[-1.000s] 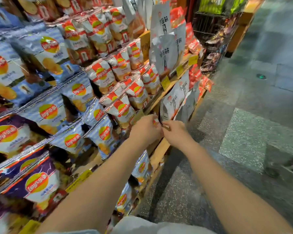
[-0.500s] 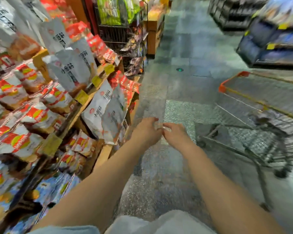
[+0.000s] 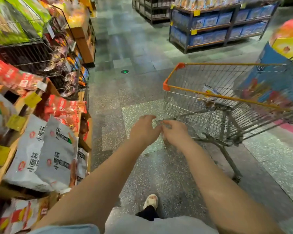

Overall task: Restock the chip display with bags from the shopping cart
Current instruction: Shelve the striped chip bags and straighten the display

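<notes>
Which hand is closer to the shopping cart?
Right. The right hand hangs just before the shopping cart front corner; the left hand is beside it, farther from the cart.

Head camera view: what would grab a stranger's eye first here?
Probably the shopping cart with its orange rim, standing on the aisle floor at right and almost empty. Next, the left hand and right hand, close together mid-frame. At lower left, big grey snack bags lean on the shelf.

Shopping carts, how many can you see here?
1. The cart stands on the right of the aisle, just past the left hand and right hand. Others could be outside the view.
</notes>
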`<control>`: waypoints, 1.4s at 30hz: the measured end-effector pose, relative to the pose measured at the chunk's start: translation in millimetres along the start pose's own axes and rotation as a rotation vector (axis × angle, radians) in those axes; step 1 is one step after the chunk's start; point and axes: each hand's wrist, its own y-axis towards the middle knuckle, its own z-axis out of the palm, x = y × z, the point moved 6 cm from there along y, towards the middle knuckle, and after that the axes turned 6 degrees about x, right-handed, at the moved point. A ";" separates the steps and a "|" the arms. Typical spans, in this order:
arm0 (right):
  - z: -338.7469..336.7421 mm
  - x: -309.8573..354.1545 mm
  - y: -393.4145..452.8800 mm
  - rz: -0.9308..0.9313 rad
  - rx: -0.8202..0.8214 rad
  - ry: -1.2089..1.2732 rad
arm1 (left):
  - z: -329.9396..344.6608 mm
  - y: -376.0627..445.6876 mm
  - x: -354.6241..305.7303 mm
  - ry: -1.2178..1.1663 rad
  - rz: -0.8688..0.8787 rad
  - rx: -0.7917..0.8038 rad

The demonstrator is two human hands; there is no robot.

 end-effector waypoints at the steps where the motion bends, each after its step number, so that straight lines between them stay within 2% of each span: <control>1: -9.1 -2.0 15.3 0.018 -0.026 0.011 | -2.1 18.8 -6.3 -0.006 0.031 0.011; 7: -70.4 -1.2 96.1 0.123 -0.182 0.090 | -25.5 138.1 -50.5 -0.029 0.171 0.066; 10: -103.0 -11.4 126.0 0.212 -0.312 0.088 | -26.0 187.4 -78.2 0.004 0.293 0.095; 14: -131.3 -37.7 154.1 0.275 -0.396 0.200 | -2.7 242.5 -106.7 0.012 0.399 0.181; 17: -162.5 -59.9 176.3 0.310 -0.436 0.190 | 24.8 279.8 -131.9 0.064 0.438 0.268; 22: -218.8 -110.2 229.4 0.341 -0.483 0.250 | 60.3 350.4 -183.8 0.084 0.519 0.305; 32: -309.7 -206.0 382.8 0.404 -0.339 0.200 | 129.5 524.8 -248.1 0.125 0.417 0.377; 39: -298.6 -281.6 468.2 0.486 -0.170 0.118 | 185.5 622.6 -237.8 0.146 0.335 0.450; 42: -286.0 -323.1 504.0 0.473 -0.044 -0.071 | 224.2 673.7 -214.6 0.143 0.316 0.465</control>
